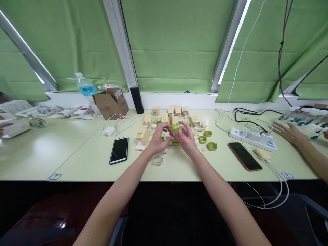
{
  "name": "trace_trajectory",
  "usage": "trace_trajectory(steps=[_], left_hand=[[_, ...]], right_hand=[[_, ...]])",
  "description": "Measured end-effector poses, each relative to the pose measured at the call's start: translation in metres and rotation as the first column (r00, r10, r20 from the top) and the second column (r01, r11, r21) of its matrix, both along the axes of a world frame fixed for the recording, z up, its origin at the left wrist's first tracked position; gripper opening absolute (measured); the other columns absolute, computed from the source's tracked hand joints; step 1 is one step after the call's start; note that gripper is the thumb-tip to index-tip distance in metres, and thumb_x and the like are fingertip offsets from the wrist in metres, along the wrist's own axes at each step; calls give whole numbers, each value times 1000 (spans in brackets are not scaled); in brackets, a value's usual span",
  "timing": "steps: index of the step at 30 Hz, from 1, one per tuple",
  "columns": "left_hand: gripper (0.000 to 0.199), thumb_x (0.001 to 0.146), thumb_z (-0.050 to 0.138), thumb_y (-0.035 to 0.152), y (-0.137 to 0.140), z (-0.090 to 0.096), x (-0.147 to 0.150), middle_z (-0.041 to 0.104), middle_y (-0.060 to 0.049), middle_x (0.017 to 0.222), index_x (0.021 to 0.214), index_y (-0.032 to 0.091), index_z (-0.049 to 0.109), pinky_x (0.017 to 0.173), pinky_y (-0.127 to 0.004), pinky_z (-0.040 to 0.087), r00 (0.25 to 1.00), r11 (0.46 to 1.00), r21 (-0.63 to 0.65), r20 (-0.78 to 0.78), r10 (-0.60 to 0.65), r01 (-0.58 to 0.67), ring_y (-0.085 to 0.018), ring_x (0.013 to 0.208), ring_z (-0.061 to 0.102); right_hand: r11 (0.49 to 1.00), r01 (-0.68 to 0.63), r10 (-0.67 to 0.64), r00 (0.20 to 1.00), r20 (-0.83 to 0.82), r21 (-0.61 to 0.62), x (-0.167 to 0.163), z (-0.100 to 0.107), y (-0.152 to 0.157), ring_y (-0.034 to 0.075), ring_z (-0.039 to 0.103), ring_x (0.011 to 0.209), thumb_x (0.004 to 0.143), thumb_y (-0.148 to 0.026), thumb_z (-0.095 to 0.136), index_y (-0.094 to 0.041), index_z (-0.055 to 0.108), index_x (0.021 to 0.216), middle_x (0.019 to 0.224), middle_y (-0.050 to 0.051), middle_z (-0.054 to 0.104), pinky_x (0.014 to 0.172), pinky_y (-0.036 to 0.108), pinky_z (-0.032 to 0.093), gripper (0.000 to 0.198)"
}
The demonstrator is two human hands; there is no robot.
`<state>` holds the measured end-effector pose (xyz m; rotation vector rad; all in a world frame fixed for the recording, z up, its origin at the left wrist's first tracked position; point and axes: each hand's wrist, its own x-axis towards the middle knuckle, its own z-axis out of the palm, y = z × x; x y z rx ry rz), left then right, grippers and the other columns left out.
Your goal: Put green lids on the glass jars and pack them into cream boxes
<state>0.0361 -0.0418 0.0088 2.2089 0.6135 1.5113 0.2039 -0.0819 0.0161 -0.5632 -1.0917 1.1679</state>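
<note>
Between my two hands, above the middle of the table, is a small clear box with a green lid (175, 127). My left hand (160, 138) is closed, its fingers on the box's left side. The fingers of my right hand (187, 140) grip its right side. Below my left hand a clear square cup (158, 159) stands on the table. Right of my right hand lie green lids, among them one green lid (212, 146) nearest the edge. Small cream cartons, such as an opened carton (141, 135), lie behind and left of my hands.
A phone (119, 150) and a white charger (109, 131) lie to the left. Behind stand a brown cardboard box (110, 104) and a black cylinder (137, 100). At right are another phone (244, 156), a power strip (253, 139), cables and a co-worker's hand (289, 132).
</note>
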Motion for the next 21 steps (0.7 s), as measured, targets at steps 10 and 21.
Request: trace_trajectory(steps=[10,21], left_hand=[[36,91,72,24,4,-3,0,63,-9,120,123,23,57,91,-39,59,999,998,58,-34,31,-29,-21,104,64],[34,92,67,25,1,1,-1,64,-11,124,125,23,57,94,-43,56,996,998,35,-70,50,-47,-25,112,62]], right_hand=[[992,109,-119,979,166,65,0,-10,8,20,69,91,77,-64,83,-30,58,116,110,3,64,78,37,64,58],[991,119,-130,966,225,60,1,-2,-1,20,67,91,76,-61,84,-30,56,117,111,3,66,78,34,60,58]])
